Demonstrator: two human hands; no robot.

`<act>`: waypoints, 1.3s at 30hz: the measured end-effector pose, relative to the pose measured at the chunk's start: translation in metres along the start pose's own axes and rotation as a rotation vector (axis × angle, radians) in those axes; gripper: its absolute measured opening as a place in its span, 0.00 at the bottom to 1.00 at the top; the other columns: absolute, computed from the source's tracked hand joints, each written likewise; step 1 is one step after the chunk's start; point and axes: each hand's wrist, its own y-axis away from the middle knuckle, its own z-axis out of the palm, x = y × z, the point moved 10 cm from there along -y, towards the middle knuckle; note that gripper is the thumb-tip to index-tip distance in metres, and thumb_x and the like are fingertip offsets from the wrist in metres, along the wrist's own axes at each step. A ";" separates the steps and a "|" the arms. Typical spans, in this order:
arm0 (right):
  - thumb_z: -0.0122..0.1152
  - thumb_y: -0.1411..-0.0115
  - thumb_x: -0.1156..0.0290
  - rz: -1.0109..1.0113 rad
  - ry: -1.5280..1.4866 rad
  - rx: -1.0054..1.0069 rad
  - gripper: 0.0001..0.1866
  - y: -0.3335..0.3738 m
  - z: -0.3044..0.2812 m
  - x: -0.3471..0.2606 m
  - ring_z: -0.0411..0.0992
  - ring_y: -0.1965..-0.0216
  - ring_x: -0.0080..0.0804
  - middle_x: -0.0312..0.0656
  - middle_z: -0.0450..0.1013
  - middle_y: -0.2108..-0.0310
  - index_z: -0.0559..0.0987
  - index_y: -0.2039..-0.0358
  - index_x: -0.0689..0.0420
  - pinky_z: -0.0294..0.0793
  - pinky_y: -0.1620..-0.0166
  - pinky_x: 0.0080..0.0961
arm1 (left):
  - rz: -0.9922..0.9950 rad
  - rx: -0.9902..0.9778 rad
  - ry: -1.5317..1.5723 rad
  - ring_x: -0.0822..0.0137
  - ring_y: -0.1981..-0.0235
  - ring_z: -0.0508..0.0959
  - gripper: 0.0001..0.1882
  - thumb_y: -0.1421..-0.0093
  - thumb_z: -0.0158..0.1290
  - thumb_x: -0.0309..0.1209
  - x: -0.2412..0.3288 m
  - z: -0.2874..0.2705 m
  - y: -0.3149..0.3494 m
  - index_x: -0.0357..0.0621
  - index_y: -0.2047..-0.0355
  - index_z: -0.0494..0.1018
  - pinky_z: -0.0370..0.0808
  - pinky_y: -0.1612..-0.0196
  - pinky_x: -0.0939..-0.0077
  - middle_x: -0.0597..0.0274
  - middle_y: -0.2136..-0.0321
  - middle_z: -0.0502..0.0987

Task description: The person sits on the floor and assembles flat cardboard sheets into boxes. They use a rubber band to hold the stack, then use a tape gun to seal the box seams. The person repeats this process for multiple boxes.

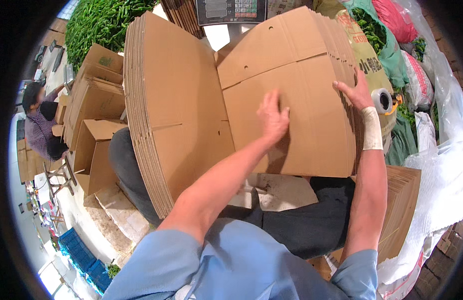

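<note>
Two stacks of flattened cardboard boxes lean apart in a V in front of me: a left stack (176, 100) and a right stack (301, 130). My left hand (274, 119) is over the right stack's inner face, fingers stretched and slightly blurred; whether it touches the cardboard is hard to tell. My right hand (356, 92), with a pale wrap (372, 129) round the wrist, grips the right stack's outer edge. Its thumb lies at the face and its fingers along the layered edges, partly hidden.
Green chili peppers (101, 27) are heaped at the far left. A scale (231, 11) stands beyond the stacks. A tape roll (382, 101) and sacks (374, 70) lie at right. An open box (99, 155) stands left, with a seated person (41, 120) beyond. More flattened cartons (399, 210) lean at lower right.
</note>
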 end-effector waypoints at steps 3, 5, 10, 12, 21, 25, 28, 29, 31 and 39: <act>0.74 0.55 0.37 0.001 -0.108 -0.028 0.67 0.000 0.006 0.004 0.51 0.25 0.52 0.63 0.50 0.27 0.54 0.28 0.70 0.53 0.26 0.40 | -0.518 0.301 -0.136 0.43 0.32 0.63 0.53 0.45 0.66 0.51 -0.063 -0.058 -0.011 0.41 0.27 0.54 0.59 0.29 0.52 0.42 0.31 0.60; 0.74 0.54 0.38 0.052 -0.139 -0.063 0.67 -0.001 0.010 0.015 0.51 0.25 0.51 0.63 0.51 0.27 0.53 0.28 0.70 0.53 0.26 0.40 | -0.805 0.399 -0.017 0.44 0.28 0.58 0.56 0.45 0.65 0.57 -0.103 -0.083 -0.010 0.38 0.27 0.51 0.59 0.28 0.56 0.41 0.28 0.55; 0.75 0.54 0.39 0.168 -0.204 -0.168 0.67 -0.003 0.020 0.058 0.52 0.25 0.50 0.63 0.52 0.27 0.52 0.27 0.70 0.52 0.26 0.39 | -0.797 0.378 -0.020 0.45 0.29 0.62 0.58 0.46 0.66 0.54 -0.150 -0.095 -0.041 0.38 0.26 0.49 0.61 0.30 0.54 0.43 0.28 0.57; 0.74 0.54 0.39 0.166 -0.222 -0.190 0.66 -0.002 0.023 0.072 0.52 0.25 0.50 0.63 0.52 0.27 0.52 0.27 0.70 0.51 0.26 0.39 | -0.754 0.310 0.142 0.49 0.35 0.70 0.52 0.46 0.67 0.51 -0.157 -0.086 -0.050 0.37 0.30 0.57 0.66 0.34 0.54 0.46 0.33 0.68; 0.76 0.52 0.49 0.232 -0.471 -0.253 0.63 0.000 0.040 0.099 0.53 0.26 0.44 0.56 0.54 0.26 0.51 0.25 0.66 0.52 0.27 0.35 | -1.012 0.039 0.919 0.50 0.33 0.68 0.42 0.30 0.35 0.66 -0.185 -0.053 -0.051 0.47 0.30 0.62 0.62 0.31 0.46 0.53 0.32 0.67; 0.75 0.51 0.46 0.207 -0.414 -0.304 0.64 -0.007 0.047 0.083 0.53 0.26 0.45 0.58 0.52 0.26 0.50 0.25 0.67 0.54 0.27 0.35 | -0.912 0.077 0.970 0.50 0.34 0.68 0.42 0.30 0.35 0.67 -0.182 -0.059 -0.051 0.47 0.30 0.63 0.63 0.31 0.45 0.54 0.33 0.68; 0.66 0.45 0.37 0.283 -0.312 -0.112 0.60 -0.011 0.048 0.143 0.56 0.27 0.48 0.60 0.56 0.28 0.54 0.26 0.66 0.56 0.28 0.36 | -0.711 0.270 0.155 0.47 0.32 0.66 0.47 0.35 0.47 0.65 -0.183 -0.071 -0.051 0.40 0.29 0.58 0.64 0.32 0.56 0.46 0.33 0.66; 0.64 0.44 0.35 0.350 -0.295 -0.037 0.59 -0.012 0.046 0.154 0.57 0.27 0.49 0.60 0.57 0.28 0.55 0.27 0.66 0.56 0.28 0.37 | -0.695 0.344 -0.090 0.45 0.32 0.65 0.50 0.37 0.51 0.65 -0.158 -0.073 -0.040 0.38 0.29 0.55 0.63 0.32 0.58 0.42 0.32 0.64; 0.54 0.39 0.31 0.513 -0.215 0.039 0.51 -0.021 0.048 0.162 0.65 0.33 0.55 0.65 0.66 0.36 0.69 0.36 0.71 0.61 0.31 0.38 | -0.662 0.377 -0.187 0.44 0.30 0.61 0.52 0.39 0.53 0.64 -0.147 -0.078 -0.037 0.37 0.28 0.54 0.59 0.31 0.50 0.39 0.30 0.59; 0.42 0.36 0.28 0.698 -0.086 0.087 0.51 -0.058 0.084 0.244 0.71 0.40 0.64 0.70 0.74 0.47 0.80 0.51 0.74 0.66 0.36 0.47 | 0.533 -0.215 -0.618 0.40 0.28 0.57 0.43 0.44 0.64 0.54 0.037 0.023 -0.011 0.46 0.34 0.67 0.50 0.30 0.35 0.40 0.31 0.60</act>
